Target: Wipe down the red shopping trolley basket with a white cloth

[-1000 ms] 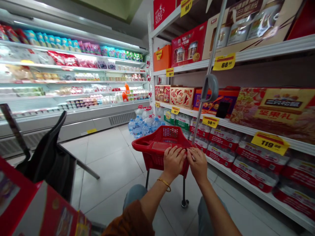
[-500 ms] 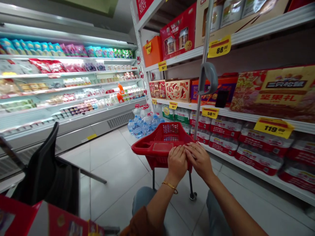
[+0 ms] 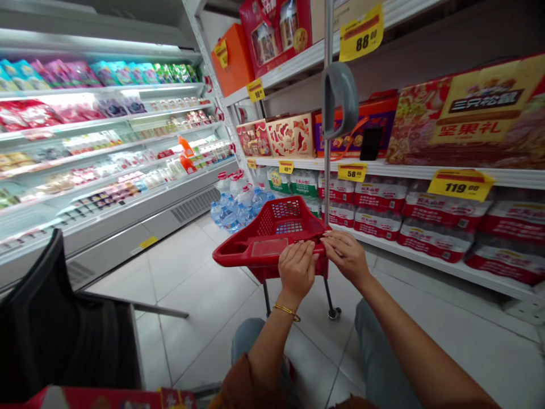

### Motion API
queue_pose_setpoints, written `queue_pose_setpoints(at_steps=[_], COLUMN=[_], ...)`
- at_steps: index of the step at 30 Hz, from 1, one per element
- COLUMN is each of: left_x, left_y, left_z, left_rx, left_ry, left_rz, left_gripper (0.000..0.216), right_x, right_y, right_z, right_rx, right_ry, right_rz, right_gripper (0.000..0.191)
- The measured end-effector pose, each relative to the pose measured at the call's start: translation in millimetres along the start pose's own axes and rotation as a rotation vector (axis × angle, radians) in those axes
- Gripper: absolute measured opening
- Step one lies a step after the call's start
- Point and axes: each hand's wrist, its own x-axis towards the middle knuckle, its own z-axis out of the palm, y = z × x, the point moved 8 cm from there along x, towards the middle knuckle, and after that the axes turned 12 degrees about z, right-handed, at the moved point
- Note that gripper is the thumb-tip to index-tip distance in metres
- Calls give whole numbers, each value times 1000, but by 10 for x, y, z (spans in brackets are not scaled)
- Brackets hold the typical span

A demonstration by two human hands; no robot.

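Observation:
A red plastic shopping cart [image 3: 266, 248] with a lattice basket stands right in front of me on thin dark legs with small wheels. My left hand [image 3: 297, 267], a gold bracelet at its wrist, is closed over the cart's near handle bar. Beside it, my right hand [image 3: 346, 255] has its fingers curled onto the handle's right end; the fingertips partly hide that spot. A slim metal pole [image 3: 327, 187] with a grey loop grip [image 3: 339, 101] rises just past my right fingertips. Whether it is joined to the cart I cannot tell.
A lit refrigerated case [image 3: 106, 227] lines the left. Shelves of gift boxes [image 3: 472, 116] and packed water bottles [image 3: 438, 233] run along the right. Large water bottles [image 3: 232, 213] stand on the floor behind the cart. A black chair [image 3: 85, 346] is close at left.
My right hand has shifted slightly apart from my left, so more handle shows between them. The view has turned a little right and down. The cart appears slightly further left in view.

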Motion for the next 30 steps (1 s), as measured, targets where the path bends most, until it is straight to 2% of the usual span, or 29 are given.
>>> queue_pose_setpoints(at_steps=[4,14,17,22,26,30], left_x=[2,-16,-29,-55,-68,-65], left_y=[-29,-86,-109,-163,-207,-213], left_z=[-9,-37,-66,-112,-144,-174], left_rx=[-13,-25,-17,-17,-33,-44], left_ry=[2,4,22,27,14,13], left_rz=[-5,-19,-13,-8,-15,-4], left_gripper=[26,25,25,26,26,25], right_x=[32,140,158,137,127,144], right_y=[181,463,587,782,772,498], right_z=[-1,119,200,313,319,197], right_rx=[109,317,378,404,390,372], right_ry=[-17,-103,-138,-118,-58,24], right_rz=[135,339,399,493,535,524], right_gripper=[17,20,24,35,38,29])
